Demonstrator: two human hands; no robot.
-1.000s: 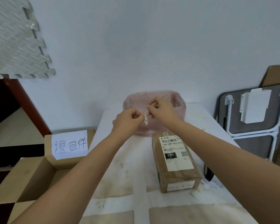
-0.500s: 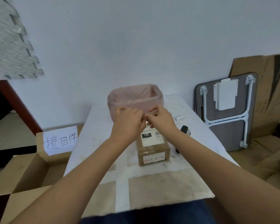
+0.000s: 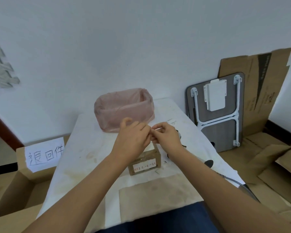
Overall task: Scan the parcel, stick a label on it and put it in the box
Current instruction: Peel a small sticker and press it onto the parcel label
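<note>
Both hands meet just above the brown parcel [image 3: 145, 161], which lies on the white-covered table [image 3: 91, 148] directly beneath them. The left hand [image 3: 133, 140] covers most of the parcel's top, so its shipping sheet shows only as a white corner between the wrists. The right hand [image 3: 166, 137] has its fingertips pinched toward the left hand's fingers; whatever they pinch is too small and blurred to make out. Beyond the hands stands a bin lined with a pink bag [image 3: 124, 108]. A dark object [image 3: 209, 163] right of the right forearm is partly hidden. Left of the left arm sits the open cardboard box [image 3: 20, 189], cut off by the frame edge.
</note>
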